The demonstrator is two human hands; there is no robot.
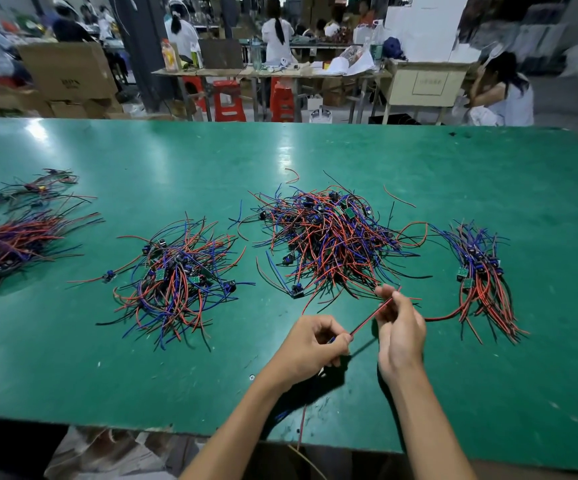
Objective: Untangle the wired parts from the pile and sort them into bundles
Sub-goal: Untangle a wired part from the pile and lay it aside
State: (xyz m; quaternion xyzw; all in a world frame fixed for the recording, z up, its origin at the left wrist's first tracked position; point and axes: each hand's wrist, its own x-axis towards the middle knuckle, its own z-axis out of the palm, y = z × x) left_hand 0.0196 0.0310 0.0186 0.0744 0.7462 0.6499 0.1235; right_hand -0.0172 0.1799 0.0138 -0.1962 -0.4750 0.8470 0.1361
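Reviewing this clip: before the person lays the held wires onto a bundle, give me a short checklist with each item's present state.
1. Wires gripped at both ends: ok. The left hand and right hand each pinch the red and black wires, stretched taut between them.
2. Held wires free of the big pile: cannot tell; their far tips lie close to its near edge.
3. Part at the wire end: cannot tell; hidden in the left hand.
4. Sorted bundle within reach on the right: ok, wires lying roughly parallel.
5. Bare green table beside that bundle: ok.
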